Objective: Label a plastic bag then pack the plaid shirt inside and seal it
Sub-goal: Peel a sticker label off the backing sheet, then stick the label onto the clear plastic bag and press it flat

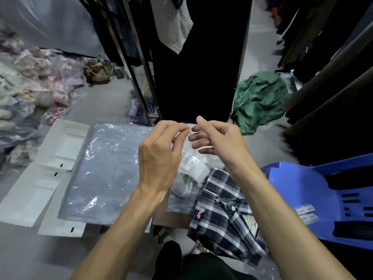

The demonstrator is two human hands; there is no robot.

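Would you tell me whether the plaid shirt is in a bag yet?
Not yet: the plaid shirt lies folded and uncovered beside the plastic bag.

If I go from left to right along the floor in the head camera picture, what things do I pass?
White cards → plastic bag → plaid shirt → blue chair

Both hands (187,142) pinching small label (189,126)

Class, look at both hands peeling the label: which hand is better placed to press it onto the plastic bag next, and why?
Left, probably. The left hand hovers directly above the plastic bag, pinching the label; the right hand sits nearer the plaid shirt.
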